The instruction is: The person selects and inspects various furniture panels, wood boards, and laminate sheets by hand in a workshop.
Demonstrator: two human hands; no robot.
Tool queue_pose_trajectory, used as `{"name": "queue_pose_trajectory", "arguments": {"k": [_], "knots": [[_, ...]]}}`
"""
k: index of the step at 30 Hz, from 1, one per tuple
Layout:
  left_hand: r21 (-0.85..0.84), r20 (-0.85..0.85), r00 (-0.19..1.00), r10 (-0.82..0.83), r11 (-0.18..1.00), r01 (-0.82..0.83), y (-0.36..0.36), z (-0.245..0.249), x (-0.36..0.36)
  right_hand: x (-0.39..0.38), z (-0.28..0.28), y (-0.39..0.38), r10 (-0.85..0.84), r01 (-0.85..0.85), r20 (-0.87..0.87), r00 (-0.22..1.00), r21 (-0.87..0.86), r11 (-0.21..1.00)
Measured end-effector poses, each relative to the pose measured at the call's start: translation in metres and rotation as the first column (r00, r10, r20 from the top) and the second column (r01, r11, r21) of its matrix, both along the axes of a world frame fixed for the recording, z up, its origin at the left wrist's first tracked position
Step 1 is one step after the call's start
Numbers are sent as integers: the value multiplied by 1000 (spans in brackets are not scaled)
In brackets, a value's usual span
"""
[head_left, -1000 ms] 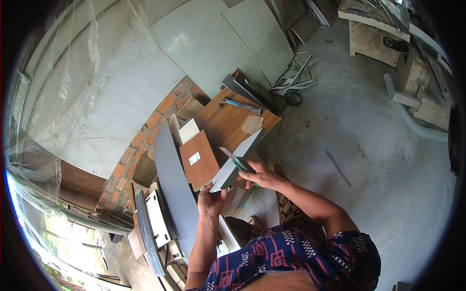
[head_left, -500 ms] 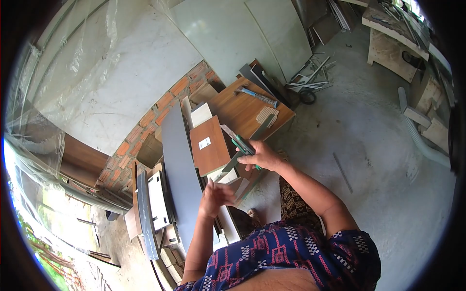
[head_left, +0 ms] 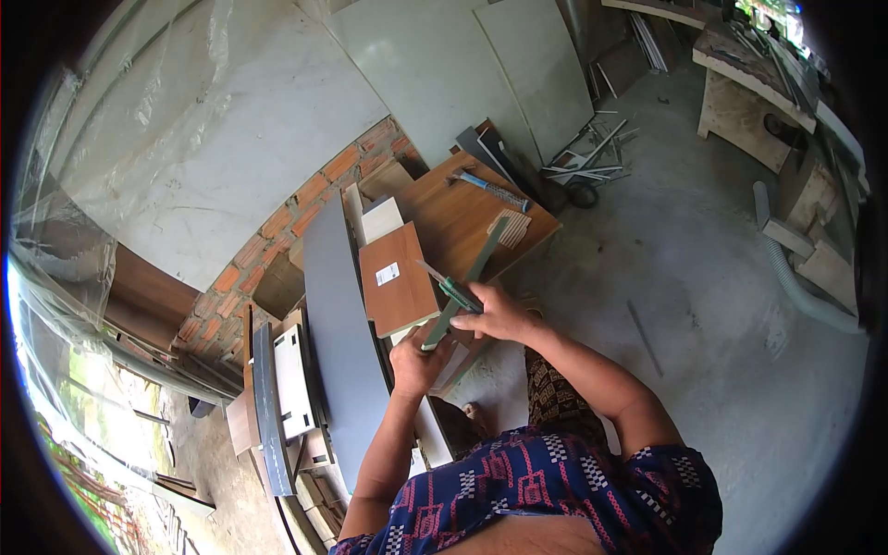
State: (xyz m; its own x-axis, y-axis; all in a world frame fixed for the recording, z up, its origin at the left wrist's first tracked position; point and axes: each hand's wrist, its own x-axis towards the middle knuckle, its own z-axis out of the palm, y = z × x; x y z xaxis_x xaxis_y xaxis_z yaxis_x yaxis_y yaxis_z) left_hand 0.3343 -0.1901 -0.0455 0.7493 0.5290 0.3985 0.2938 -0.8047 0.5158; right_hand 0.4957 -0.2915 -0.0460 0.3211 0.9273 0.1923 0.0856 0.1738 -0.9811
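My right hand (head_left: 502, 314) is closed around a green utility knife (head_left: 455, 293), its blade pointing up and to the left. A long, narrow grey-green strip (head_left: 485, 250) slants beneath the knife and passes by my right fingers. At the strip's lower end, my left hand (head_left: 419, 363) grips it, with the fingertips partly hidden. Just beyond both hands lies a brown wood-grain panel (head_left: 400, 282) with a white label (head_left: 388, 274).
A hammer (head_left: 490, 188) with a blue handle and a ridged light brown piece (head_left: 511, 228) lie on a wood-grain board (head_left: 444, 208). A long grey panel (head_left: 338, 305) stands to the left. Scrap strips (head_left: 597, 157) litter the floor, and a hose (head_left: 795, 277) runs at right.
My left hand has moved up and right and closed on the lower end of the strip. The strip now lies at a steeper slant, and the knife has shifted slightly lower.
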Motion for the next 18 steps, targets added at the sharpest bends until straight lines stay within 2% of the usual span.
{"name": "queue_pose_trajectory", "arguments": {"k": [1,3,4,7,11,13,17,18], "knots": [[-50,-24,1000,10,999,-11,-1,1,0,-4,1,-3,-105,87,160,982,112,990],[-77,17,1000,3,997,-2,3,0,2,-14,-2,-10,-344,188,416,842,370,910],[-90,34,999,0,996,3,5,-1,1,-17,2,-19,-255,172,534,806,202,964],[-73,-66,998,-8,997,3,12,-5,-2,-28,-2,-28,-211,241,782,586,81,967],[-117,-35,999,1,993,-5,13,-7,1,-23,-9,-27,-221,330,866,449,69,941],[-141,10,1000,2,990,-1,7,0,2,-12,-17,-24,-251,373,869,426,84,924],[-131,-15,999,31,991,-33,6,2,2,24,-34,-13,-270,463,882,386,68,884],[-132,-11,999,31,991,-33,7,1,1,35,-29,-13,-239,503,881,409,2,864]]}}
